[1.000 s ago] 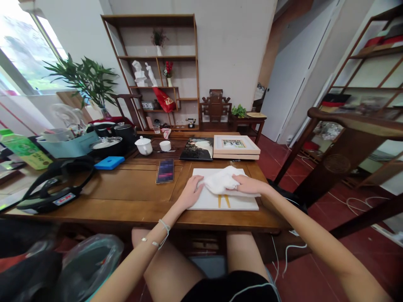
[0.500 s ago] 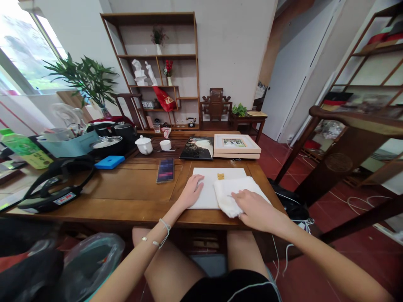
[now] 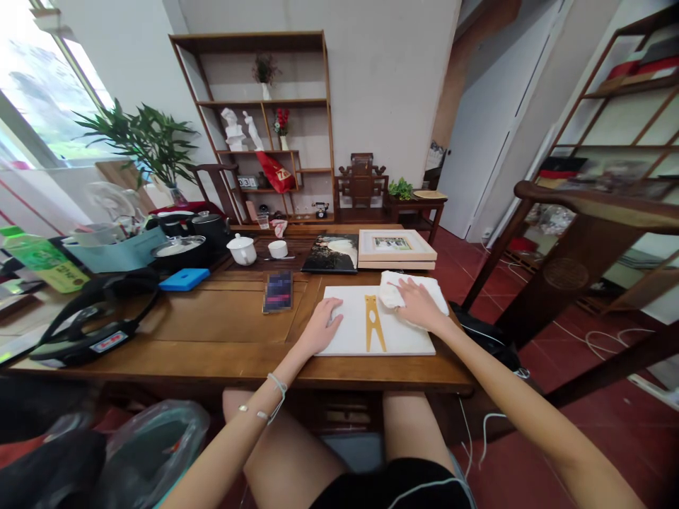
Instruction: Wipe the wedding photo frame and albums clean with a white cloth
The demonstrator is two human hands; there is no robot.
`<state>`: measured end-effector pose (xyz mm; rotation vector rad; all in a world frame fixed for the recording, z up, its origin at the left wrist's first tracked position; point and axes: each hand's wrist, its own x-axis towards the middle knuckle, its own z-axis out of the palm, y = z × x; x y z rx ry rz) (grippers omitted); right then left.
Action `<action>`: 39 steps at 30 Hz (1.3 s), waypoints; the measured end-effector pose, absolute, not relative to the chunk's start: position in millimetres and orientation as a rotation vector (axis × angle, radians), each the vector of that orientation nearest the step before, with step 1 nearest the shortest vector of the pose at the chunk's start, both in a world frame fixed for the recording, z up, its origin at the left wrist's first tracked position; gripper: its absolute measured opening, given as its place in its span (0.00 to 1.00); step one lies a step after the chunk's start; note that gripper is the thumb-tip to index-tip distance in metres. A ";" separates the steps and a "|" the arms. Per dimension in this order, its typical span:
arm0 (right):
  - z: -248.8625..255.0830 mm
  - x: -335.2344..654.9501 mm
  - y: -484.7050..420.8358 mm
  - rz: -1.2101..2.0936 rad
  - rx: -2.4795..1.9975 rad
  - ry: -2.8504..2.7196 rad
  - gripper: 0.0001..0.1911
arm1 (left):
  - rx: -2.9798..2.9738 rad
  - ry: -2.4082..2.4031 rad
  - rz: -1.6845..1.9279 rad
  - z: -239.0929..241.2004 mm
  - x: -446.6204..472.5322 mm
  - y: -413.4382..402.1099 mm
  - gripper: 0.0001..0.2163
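A white board (image 3: 344, 336) lies flat on the wooden table in front of me. On its middle is a yellow, clothespin-shaped figure (image 3: 373, 325) with two legs towards me; I cannot tell if it is printed or a separate piece. My left hand (image 3: 321, 326) rests on the board's left edge, fingers stretched and holding nothing. At the board's far right corner, my right hand (image 3: 420, 304) presses down on a folded white cloth (image 3: 390, 288) and grips it, its fingers spread over the top. Part of the cloth is hidden under that hand.
Behind the board lie a dark picture panel (image 3: 332, 254) and light wooden frames (image 3: 397, 249). A phone (image 3: 278, 292), white teapot (image 3: 242, 249), white cup (image 3: 277, 248), blue box (image 3: 184, 280) and black headset (image 3: 90, 325) are further left. A wooden chair (image 3: 578, 261) stands at right.
My right hand has slid the white cloth away from me, towards the board's far right corner. The whole yellow figure now shows, where only its top was visible. My left hand stays put.
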<state>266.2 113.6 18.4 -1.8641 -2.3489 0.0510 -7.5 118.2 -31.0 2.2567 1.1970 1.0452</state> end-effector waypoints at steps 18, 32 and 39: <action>68.5 182.1 77.1 0.104 -1.753 -2.601 0.32 | 2.213 1.219 1.042 -31.0 -6.7 119.2 0.17; 34.2 170.3 46.5 -0.002 -0.865 -2.934 0.28 | 1.979 1.244 1.152 -30.3 -5.3 118.6 0.22; 42.2 212.7 38.5 0.074 -1.251 -2.813 0.37 | 2.140 1.234 0.970 -23.3 -3.3 114.3 0.23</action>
